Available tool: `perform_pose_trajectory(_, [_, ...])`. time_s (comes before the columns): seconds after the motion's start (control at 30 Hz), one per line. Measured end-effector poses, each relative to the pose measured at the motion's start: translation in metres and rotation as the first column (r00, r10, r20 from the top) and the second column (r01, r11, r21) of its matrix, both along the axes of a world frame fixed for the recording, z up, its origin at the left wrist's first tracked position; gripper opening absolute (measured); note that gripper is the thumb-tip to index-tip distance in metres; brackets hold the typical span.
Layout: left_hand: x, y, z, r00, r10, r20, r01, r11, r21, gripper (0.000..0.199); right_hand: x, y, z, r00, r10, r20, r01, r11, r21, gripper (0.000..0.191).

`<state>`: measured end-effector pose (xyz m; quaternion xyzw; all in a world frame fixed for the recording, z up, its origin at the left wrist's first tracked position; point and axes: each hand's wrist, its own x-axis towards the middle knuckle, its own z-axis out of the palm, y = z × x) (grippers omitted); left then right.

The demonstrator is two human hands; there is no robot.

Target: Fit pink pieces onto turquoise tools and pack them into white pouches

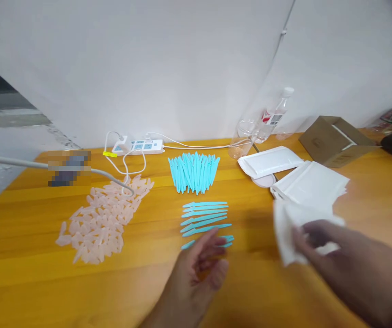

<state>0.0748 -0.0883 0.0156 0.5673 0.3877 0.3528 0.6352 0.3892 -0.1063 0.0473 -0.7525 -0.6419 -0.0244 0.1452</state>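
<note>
Evidently light and pliable, the white bag (285, 234) is shown at the right of the bench (250, 296), in front of the white stack (314, 182) and overlapping its near edge in this view; whether the two touch cannot be told. Its surface bends into a crease near the grip, which suggests a thin, soft body that would crumple under a hard squeeze and may slide if smooth. An edge or corner, pinched lightly, would probably be the best hold. The blue sticks (204, 212), laid crosswise in a loose row at the centre, appear slim, rigid and light, likely plastic; mid-length seems the safest place to take one. Behind them lies a denser blue bundle (194, 173).

Right hand (336, 243): reaching in from the lower right, thumb and fingers closed on the bag's near side, with white showing through the loop between them; blur hides the exact contact. Left hand (199, 273): raised from the lower edge, fingers gently curled, thumb spread apart, gripping nothing that shows. Its fingers partly cover the nearest sticks; contact with them cannot be judged.
</note>
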Motion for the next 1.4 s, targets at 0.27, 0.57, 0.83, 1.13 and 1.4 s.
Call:
perform_pose_trajectory(0.27, [0.056, 0.009, 0.004, 0.983, -0.090, 0.158, 0.134, 0.946, -0.297, 0.029, -0.090, -0.028, -0.005, 0.880, 0.453, -0.142, -0.442, 0.891, 0.100, 0.062])
perform_pose_trajectory(0.57, [0.047, 0.022, 0.001, 0.955, -0.166, -0.246, 0.107, 0.966, -0.237, 0.033, -0.067, -0.012, -0.027, 0.718, 0.593, -0.365, -0.647, 0.762, -0.035, 0.081])
perform_pose_trajectory(0.83, [0.012, 0.105, 0.006, 0.673, 0.208, -0.710, 0.246, 0.842, 0.480, 0.026, -0.042, 0.029, -0.007, 0.818, 0.493, -0.296, -0.522, 0.853, -0.022, 0.085])
perform_pose_trajectory(1.13, [0.042, 0.139, 0.000, 0.379, 0.170, -0.909, 0.552, 0.747, 0.370, 0.025, -0.046, 0.033, -0.006, 0.789, 0.444, -0.425, -0.530, 0.842, -0.105, 0.062])
perform_pose_trajectory(1.4, [0.033, 0.144, 0.026, 0.488, 0.184, -0.853, 0.484, 0.756, 0.440, 0.020, -0.048, 0.034, 0.001, 0.792, 0.305, -0.529, -0.455, 0.872, -0.179, 0.057])
